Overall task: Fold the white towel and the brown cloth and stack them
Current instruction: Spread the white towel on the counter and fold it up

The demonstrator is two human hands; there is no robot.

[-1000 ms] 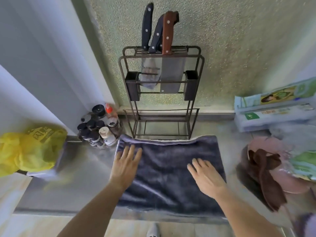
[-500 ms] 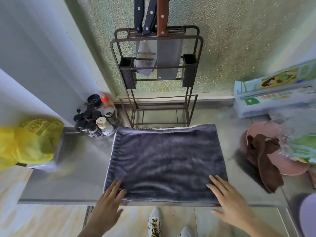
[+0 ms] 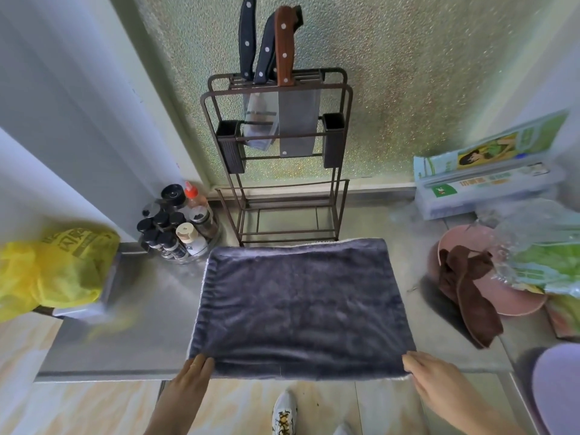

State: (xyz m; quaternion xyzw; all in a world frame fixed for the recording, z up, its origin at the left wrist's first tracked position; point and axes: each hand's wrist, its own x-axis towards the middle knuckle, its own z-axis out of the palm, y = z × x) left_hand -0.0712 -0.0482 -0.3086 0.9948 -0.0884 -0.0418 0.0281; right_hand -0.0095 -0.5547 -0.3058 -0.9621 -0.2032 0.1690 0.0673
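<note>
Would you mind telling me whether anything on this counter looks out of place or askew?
The brown cloth lies crumpled, half on the pink plate and trailing onto the counter. The towel lies flat, its near edge at the counter's lip.

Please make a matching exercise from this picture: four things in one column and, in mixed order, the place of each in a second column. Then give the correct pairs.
Things:
1. towel
2. brown cloth
3. knives
4. yellow bag

Places:
A. in the metal rack at the wall
B. at the left end of the counter
C. spread flat in the middle of the counter
D. draped over the pink plate on the right

Pairs: 1-C, 2-D, 3-A, 4-B
</note>
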